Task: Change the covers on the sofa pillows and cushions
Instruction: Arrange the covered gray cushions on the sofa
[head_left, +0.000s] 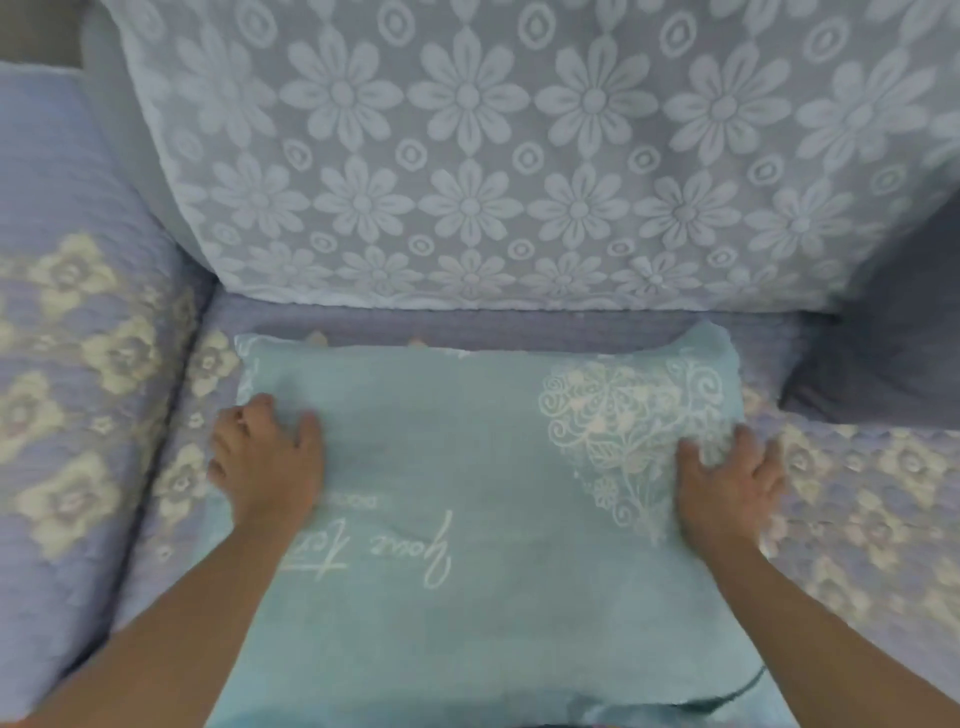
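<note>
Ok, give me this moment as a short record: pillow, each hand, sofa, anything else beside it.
pillow: light blue pillow, white heart-shaped flower print and script lettering, lying flat on the sofa seat
left hand: on the pillow's left edge, fingers bent at the edge; grip unclear
right hand: flat on the pillow's right side, fingers spread
seat cover: lilac quilted with cream flowers
backrest: white daisy lace cover
other: dark grey cushion at the right, behind the pillow's corner
</note>
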